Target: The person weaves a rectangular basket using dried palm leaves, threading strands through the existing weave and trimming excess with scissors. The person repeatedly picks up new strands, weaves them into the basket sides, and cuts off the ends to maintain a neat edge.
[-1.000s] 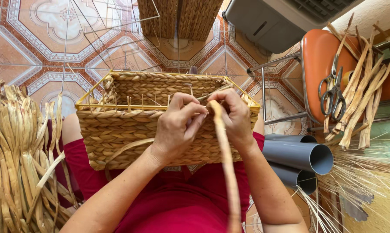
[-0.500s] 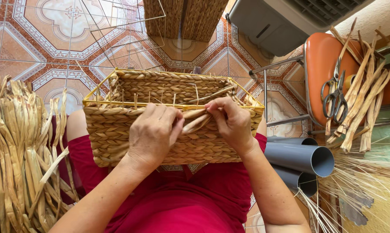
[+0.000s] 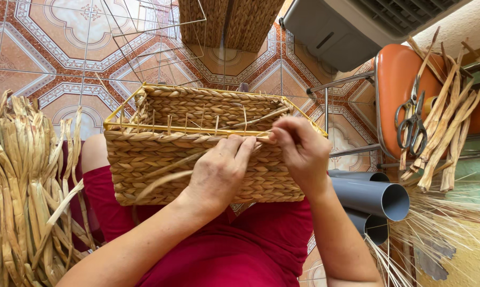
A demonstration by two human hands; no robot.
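**weaver_q:** How do I keep the rim row tidy at a spot like this? The rectangular woven basket [image 3: 197, 159] sits on the lap, centre of the frame. The left hand [image 3: 218, 172] lies against its near wall with fingers curled around a flat straw strand [image 3: 165, 178] that trails off to the lower left. The right hand [image 3: 301, 149] pinches the strand's working end right at the yellow wire rim [image 3: 144, 127], centre right.

**reed_hand:** Looks like a decent setup to me. Both hands are closed on the same strand, which is what you want: one feeds, one tucks. I'd keep the left hand's tension steady so the braid below doesn't loosen, and press the end snug under the wire between two of the upright stakes (they're thin, so they'd probably bend easily). Twist the strand lightly before each tuck so it packs flat against the row beneath.

**weaver_q:** And when the strand runs out?

**reed_hand:** The bundle of dried leaves [image 3: 22, 186] at the left edge is close, and the scissors [image 3: 412, 119] lie on the orange chair [image 3: 396, 74], upper right.
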